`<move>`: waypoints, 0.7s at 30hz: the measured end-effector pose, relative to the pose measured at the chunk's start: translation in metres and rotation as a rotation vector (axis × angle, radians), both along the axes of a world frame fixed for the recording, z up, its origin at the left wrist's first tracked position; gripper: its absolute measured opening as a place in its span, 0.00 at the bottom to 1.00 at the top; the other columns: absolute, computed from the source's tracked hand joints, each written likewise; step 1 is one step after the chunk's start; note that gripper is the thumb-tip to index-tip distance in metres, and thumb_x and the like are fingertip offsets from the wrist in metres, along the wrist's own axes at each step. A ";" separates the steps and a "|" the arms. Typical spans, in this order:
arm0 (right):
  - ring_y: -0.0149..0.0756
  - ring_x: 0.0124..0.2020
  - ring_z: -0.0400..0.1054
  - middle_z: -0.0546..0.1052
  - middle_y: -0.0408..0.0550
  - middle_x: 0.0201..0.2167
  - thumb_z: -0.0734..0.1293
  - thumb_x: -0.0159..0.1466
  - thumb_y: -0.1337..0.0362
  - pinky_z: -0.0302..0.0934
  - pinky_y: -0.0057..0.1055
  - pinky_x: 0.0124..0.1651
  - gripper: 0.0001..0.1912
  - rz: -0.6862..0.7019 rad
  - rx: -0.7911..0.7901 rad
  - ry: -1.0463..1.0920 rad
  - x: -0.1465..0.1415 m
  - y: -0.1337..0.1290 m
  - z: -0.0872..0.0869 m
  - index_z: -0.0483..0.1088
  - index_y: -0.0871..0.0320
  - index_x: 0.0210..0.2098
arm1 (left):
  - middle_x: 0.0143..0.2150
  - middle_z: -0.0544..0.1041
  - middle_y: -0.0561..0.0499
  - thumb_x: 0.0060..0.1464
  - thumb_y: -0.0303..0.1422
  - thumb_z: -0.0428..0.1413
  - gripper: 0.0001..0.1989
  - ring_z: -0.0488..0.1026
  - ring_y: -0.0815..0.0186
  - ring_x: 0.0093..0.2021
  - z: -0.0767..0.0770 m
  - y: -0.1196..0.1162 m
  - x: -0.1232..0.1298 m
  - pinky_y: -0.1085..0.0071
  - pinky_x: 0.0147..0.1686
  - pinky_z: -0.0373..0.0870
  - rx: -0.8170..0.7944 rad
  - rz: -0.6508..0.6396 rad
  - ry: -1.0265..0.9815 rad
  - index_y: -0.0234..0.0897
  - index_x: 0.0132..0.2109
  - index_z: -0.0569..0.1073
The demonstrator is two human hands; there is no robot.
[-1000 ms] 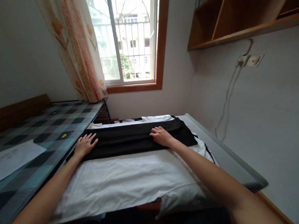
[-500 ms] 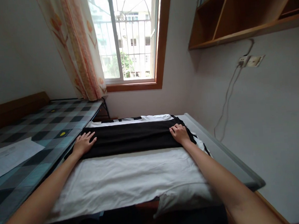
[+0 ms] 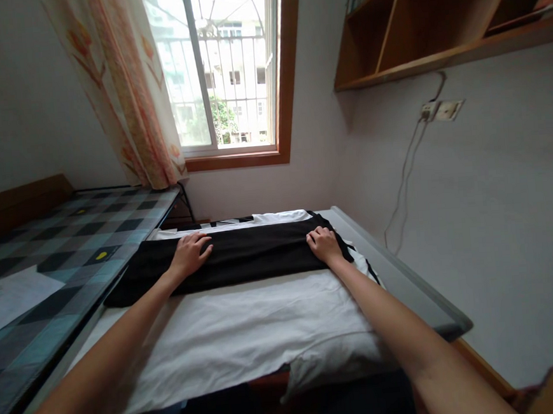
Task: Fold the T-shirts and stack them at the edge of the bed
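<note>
Left hand (image 3: 190,254) and right hand (image 3: 323,244) lie palms down, apart.

Single head-worn view, forward and down over a near table (image 3: 402,289) toward an apparently overexposed window (image 3: 218,71)

A black cloth (image 3: 261,249), lightly creased, lies flat in a long band across a spread white cloth (image 3: 247,318).

Open room above the black cloth (image 3: 256,252) between left fingers (image 3: 201,241) and right fingers (image 3: 315,232), wall (image 3: 256,192) beyond
</note>
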State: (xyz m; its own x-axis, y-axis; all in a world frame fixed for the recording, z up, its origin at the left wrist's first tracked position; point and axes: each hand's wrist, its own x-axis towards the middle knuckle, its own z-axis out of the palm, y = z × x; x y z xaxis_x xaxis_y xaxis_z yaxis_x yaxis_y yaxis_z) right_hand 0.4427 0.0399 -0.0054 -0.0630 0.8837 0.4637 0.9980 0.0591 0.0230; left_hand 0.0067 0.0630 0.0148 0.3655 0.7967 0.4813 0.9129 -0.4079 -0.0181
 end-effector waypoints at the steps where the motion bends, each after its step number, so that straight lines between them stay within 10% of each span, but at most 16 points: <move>1: 0.42 0.44 0.62 0.73 0.53 0.41 0.56 0.69 0.59 0.50 0.35 0.45 0.17 0.001 0.001 0.001 0.000 0.000 0.000 0.75 0.58 0.41 | 0.58 0.72 0.45 0.60 0.44 0.46 0.22 0.63 0.54 0.61 -0.004 0.003 0.005 0.57 0.60 0.56 -0.025 -0.026 -0.006 0.40 0.54 0.74; 7: 0.42 0.43 0.62 0.73 0.53 0.41 0.56 0.69 0.60 0.50 0.35 0.45 0.17 0.007 0.014 0.013 0.002 0.001 -0.002 0.75 0.58 0.39 | 0.59 0.71 0.45 0.61 0.43 0.46 0.22 0.64 0.56 0.61 -0.027 0.006 0.008 0.58 0.60 0.58 -0.176 -0.025 -0.090 0.40 0.56 0.72; 21: 0.42 0.43 0.62 0.73 0.53 0.41 0.57 0.68 0.61 0.49 0.35 0.44 0.16 -0.003 0.017 0.013 0.001 0.001 -0.003 0.75 0.58 0.39 | 0.46 0.76 0.44 0.59 0.37 0.48 0.15 0.73 0.57 0.46 -0.017 -0.007 0.012 0.60 0.50 0.63 -0.042 0.108 -0.146 0.37 0.45 0.75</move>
